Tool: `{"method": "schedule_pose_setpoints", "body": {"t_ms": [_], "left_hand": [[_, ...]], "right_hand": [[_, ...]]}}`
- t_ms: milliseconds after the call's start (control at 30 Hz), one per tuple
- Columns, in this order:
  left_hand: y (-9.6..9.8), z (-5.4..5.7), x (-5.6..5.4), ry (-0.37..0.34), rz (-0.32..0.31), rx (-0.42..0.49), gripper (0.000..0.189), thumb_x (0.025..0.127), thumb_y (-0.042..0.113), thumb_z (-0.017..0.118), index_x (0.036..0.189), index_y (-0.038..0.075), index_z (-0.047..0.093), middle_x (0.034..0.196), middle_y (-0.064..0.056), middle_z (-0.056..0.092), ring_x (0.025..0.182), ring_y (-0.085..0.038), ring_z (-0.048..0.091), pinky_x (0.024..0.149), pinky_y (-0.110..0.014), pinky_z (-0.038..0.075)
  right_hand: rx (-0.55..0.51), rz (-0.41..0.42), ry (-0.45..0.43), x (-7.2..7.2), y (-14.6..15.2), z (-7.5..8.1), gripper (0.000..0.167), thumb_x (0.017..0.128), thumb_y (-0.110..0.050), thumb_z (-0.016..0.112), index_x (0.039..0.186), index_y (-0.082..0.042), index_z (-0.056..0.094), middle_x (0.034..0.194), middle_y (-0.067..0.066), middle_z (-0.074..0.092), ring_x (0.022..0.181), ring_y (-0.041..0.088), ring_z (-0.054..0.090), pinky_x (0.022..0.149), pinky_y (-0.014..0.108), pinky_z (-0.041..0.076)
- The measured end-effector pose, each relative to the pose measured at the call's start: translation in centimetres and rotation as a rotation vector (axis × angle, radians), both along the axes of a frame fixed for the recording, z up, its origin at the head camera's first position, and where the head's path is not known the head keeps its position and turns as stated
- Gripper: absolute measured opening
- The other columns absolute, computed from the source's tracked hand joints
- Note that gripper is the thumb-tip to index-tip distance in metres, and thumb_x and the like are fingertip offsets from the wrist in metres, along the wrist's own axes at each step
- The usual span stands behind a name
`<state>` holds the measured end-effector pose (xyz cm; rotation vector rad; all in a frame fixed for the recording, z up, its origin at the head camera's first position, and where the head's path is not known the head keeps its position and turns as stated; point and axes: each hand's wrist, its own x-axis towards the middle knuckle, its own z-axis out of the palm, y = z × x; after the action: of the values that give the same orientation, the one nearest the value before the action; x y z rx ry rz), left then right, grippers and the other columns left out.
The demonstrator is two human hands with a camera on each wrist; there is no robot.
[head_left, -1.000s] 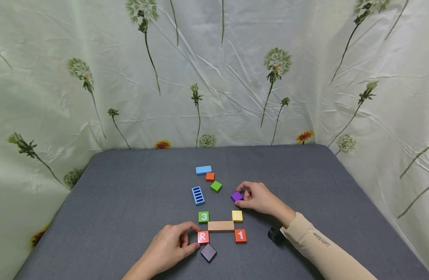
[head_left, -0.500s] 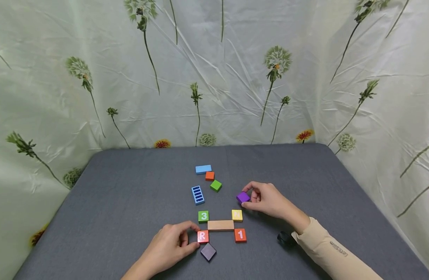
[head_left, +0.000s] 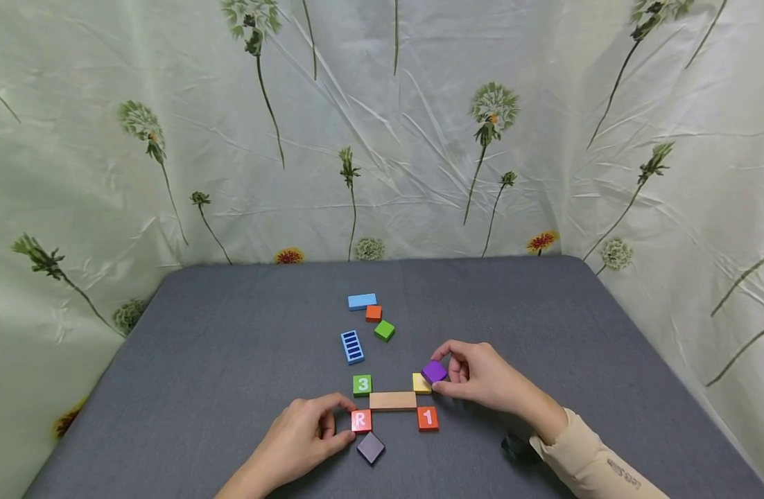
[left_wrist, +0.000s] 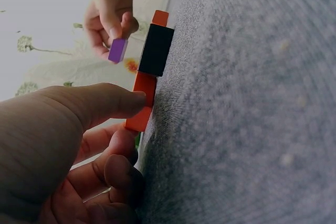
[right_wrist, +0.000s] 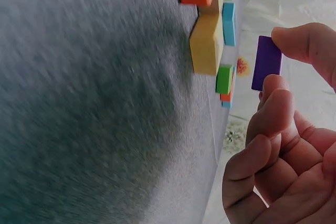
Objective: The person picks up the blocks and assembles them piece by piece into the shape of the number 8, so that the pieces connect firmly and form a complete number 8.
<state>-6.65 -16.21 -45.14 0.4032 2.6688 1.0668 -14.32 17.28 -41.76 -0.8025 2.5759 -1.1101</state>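
My right hand (head_left: 482, 378) pinches a purple block (head_left: 434, 372) between thumb and finger; the right wrist view shows the block (right_wrist: 266, 63) raised off the table. In the head view it overlaps a yellow block (head_left: 419, 383). My left hand (head_left: 297, 440) holds a red block marked R (head_left: 360, 421) by its edges, thumb near and finger far. The R block lies at one corner of a plain wooden block (head_left: 392, 401). At the other corners sit a green block marked 3 (head_left: 362, 385), the yellow block and a red block marked 1 (head_left: 428, 418).
A dark grey block (head_left: 371, 448) lies just below the R block. Farther back are a blue block with dark bars (head_left: 352, 346), a green block (head_left: 385, 330), an orange block (head_left: 373, 314) and a plain blue block (head_left: 362, 302). A flowered curtain (head_left: 407, 138) hangs behind the table.
My right hand has carried the purple block first rightward, then toward the near side, to beside the yellow block. My left hand stays on the R block.
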Motion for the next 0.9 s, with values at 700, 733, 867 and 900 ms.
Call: {"method": "schedule_pose_setpoints", "body": {"t_ms": [700,733,867,900], "left_hand": [[-0.1,-0.1,0.0,0.002,-0.002,0.000,0.026,0.090,0.027,0.087,0.112,0.028,0.074,0.066,0.015,0.052,0.055,0.001,0.043,0.053,-0.020,0.032],[-0.1,-0.1,0.0,0.005,-0.002,0.000,0.026,0.090,0.027,0.087,0.112,0.028,0.074,0.066,0.015,0.052,0.055,0.001,0.043,0.053,-0.020,0.032],[-0.1,-0.1,0.0,0.013,-0.002,0.000,0.026,0.090,0.026,0.087,0.111,0.029,0.074,0.065,0.016,0.051,0.055,0.001,0.043,0.052,-0.020,0.032],[-0.1,-0.1,0.0,0.015,-0.001,-0.001,0.026,0.090,0.026,0.087,0.111,0.029,0.074,0.065,0.016,0.051,0.055,0.001,0.043,0.052,-0.020,0.032]], "right_hand": [[-0.032,0.102,-0.069,3.1,-1.1,0.1,0.032,0.092,-0.027,0.086,0.115,-0.013,0.067,0.070,-0.017,0.055,0.059,-0.006,0.045,0.055,0.017,0.039],[-0.035,0.108,-0.067,3.3,-1.1,0.1,0.032,0.092,-0.027,0.086,0.114,-0.013,0.067,0.070,-0.017,0.055,0.059,-0.006,0.045,0.055,0.017,0.039],[-0.051,0.127,-0.064,3.9,-1.5,0.0,0.032,0.092,-0.027,0.087,0.114,-0.014,0.067,0.070,-0.018,0.054,0.059,-0.007,0.045,0.054,0.016,0.039],[-0.053,0.132,-0.065,4.1,-1.5,-0.1,0.032,0.092,-0.026,0.087,0.114,-0.014,0.068,0.070,-0.018,0.054,0.059,-0.008,0.045,0.055,0.016,0.039]]}}
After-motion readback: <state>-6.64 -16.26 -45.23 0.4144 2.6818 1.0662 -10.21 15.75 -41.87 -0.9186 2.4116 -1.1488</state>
